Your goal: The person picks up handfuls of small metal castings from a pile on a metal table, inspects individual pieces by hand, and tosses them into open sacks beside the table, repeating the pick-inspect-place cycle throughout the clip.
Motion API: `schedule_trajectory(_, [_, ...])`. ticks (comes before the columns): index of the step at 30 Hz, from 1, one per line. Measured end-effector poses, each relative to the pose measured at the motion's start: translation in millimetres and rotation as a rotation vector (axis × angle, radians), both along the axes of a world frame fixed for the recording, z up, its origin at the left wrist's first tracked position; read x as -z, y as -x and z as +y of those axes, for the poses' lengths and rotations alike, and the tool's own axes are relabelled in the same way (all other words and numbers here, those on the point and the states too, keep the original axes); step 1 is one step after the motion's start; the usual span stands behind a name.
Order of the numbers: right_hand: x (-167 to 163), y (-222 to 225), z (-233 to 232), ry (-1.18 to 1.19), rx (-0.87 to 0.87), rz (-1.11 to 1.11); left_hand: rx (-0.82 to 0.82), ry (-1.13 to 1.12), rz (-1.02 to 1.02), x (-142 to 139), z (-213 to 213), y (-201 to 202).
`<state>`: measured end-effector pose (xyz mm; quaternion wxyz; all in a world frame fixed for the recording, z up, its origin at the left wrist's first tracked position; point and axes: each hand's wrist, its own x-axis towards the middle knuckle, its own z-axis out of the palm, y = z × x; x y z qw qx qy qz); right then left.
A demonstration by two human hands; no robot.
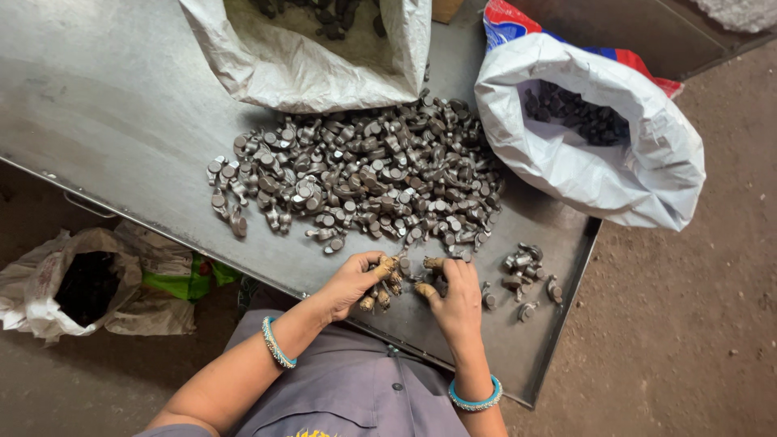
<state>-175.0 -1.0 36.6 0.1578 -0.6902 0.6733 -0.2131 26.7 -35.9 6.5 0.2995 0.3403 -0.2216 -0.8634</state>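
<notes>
At the near edge of the steel surface [105, 105], the left hand [352, 282] and right hand [455, 293] each close on small grey metal forgings [387, 285] drawn from the central heap [364, 174]; checking piece by piece, clear of the heap, looks wisest.

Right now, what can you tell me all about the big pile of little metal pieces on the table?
The pile of metal pieces is a wide, loose heap of small dull-grey parts, each with a round flat head on a short bent stem. They lie jumbled at all angles on the grey metal table. The pile's far edge reaches the open white sack. Its near edge ends just short of the left hand and right hand.
</notes>
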Motion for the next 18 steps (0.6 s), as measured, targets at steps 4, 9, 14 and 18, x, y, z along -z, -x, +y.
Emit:
schedule_trajectory(4, [-2,0,9,0.043,0.012,-0.009,-0.033,-0.109,0.282,4,13,8])
schedule_trajectory(9, [15,4,6,0.029,-0.050,-0.025,0.008,-0.194,0.400,4,26,7])
schedule_trajectory(14, [28,16,11,-0.154,0.200,-0.912,0.022,-0.101,0.495,-1,23,1])
schedule_trajectory(18, [25,27,25,-0.347,0.324,-1.633,0.044,-0.069,0.486,-4,23,2])
